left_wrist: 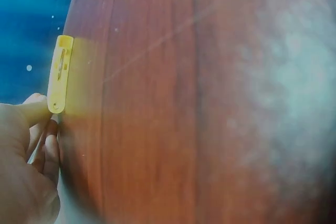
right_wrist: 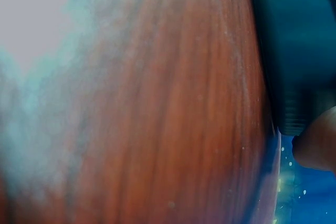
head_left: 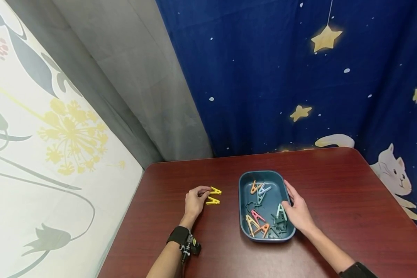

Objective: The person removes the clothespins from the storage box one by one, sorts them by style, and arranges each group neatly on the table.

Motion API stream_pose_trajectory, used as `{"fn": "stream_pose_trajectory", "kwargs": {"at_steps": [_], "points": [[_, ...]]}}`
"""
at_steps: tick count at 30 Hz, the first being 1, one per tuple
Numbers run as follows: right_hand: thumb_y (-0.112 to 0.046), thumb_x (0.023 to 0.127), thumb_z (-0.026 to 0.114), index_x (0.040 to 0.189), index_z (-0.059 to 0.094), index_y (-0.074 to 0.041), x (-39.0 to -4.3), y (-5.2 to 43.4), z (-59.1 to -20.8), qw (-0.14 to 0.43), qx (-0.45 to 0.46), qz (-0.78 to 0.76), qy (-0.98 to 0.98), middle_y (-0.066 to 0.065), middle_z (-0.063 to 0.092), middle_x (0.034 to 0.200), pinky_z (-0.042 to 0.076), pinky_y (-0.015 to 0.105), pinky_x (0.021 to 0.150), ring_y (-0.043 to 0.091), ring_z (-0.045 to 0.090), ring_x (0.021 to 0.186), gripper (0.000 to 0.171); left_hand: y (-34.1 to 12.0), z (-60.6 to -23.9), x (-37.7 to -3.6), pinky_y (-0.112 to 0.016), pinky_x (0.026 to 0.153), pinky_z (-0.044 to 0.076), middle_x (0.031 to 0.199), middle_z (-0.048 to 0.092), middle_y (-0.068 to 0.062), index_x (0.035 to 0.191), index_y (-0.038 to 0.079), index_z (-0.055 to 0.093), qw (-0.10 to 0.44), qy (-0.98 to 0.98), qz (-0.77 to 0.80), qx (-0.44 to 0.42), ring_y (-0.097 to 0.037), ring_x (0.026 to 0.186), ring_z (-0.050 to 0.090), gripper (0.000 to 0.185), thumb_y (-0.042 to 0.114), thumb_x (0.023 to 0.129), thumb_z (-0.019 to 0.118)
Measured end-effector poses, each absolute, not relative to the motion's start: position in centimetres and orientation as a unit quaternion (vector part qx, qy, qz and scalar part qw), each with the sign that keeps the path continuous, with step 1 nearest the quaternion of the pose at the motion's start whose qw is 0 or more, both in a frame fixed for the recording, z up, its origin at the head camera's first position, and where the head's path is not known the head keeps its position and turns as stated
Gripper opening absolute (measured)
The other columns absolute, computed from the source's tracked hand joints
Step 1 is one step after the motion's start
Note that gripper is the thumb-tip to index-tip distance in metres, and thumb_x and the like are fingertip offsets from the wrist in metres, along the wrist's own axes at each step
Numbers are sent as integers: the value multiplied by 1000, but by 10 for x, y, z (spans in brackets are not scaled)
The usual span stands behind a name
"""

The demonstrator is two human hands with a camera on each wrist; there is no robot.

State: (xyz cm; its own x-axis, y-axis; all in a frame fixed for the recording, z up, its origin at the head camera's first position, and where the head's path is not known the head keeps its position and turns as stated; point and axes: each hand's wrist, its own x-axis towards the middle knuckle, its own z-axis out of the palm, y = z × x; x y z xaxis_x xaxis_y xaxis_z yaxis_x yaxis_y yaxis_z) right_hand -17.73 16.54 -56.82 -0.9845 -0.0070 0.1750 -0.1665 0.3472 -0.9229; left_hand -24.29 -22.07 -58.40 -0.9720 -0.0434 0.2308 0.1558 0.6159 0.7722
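Note:
Two yellow clothespins lie one above the other on the table, left of a dark blue bin (head_left: 241,208). My left hand (head_left: 195,201) pinches the left end of the upper yellow clothespin (head_left: 216,190) between thumb and fingertips. Just below it, close to the thumb, is the lower yellow clothespin (head_left: 212,200). The left wrist view shows a yellow clothespin (left_wrist: 61,74) at the fingertips, edge-on. My right hand (head_left: 299,212) grips the bin's right wall, thumb over the rim and fingers along the outside. Orange, blue, red, cream and green clothespins (head_left: 257,216) lie scattered inside the bin.
The dark red wooden table (head_left: 180,173) reaches a blue star-patterned curtain (head_left: 264,77) and a grey curtain (head_left: 125,77) at the back. A flower-printed white panel (head_left: 55,154) borders its left side. A camera on a black band (head_left: 187,241) sits on the left wrist.

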Motion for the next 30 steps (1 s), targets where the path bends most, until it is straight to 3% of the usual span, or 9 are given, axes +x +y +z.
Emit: {"fn": "stream_pose_trajectory", "kwargs": {"at_steps": [5, 13, 22, 30], "points": [[12, 96, 54, 167, 30, -4, -178, 166, -568, 71, 54, 570, -817, 29, 36, 164, 39, 15, 79, 49, 42, 144, 76, -219, -581, -247, -27, 73, 59, 98, 80, 6, 109, 18, 83, 132, -887, -442, -19, -11, 89, 75, 11, 17, 99, 78], [12, 97, 53, 167, 30, -5, -177, 165, -570, 72, 55, 571, -816, 28, 37, 164, 34, 5, 88, 48, 42, 144, 76, -202, -559, -251, -31, 78, 61, 107, 80, 4, 120, 12, 80, 185, -866, -463, -29, -13, 92, 76, 20, 17, 101, 75], [12, 97, 53, 166, 31, -3, -176, 165, -569, 75, 58, 571, -815, 29, 36, 164, 31, 0, 93, 49, 41, 146, 74, -168, -529, -255, -43, 95, 59, 128, 76, -3, 132, 14, 74, 175, -821, -534, -97, -23, 113, 74, 31, 14, 101, 75], [11, 96, 53, 166, 31, -3, -175, 164, -568, 73, 55, 571, -816, 29, 37, 163, 32, 2, 92, 49, 43, 144, 75, -144, -517, -250, -50, 102, 55, 136, 72, -5, 140, 5, 68, 158, -799, -555, -169, -25, 123, 69, 41, 12, 100, 75]]}}
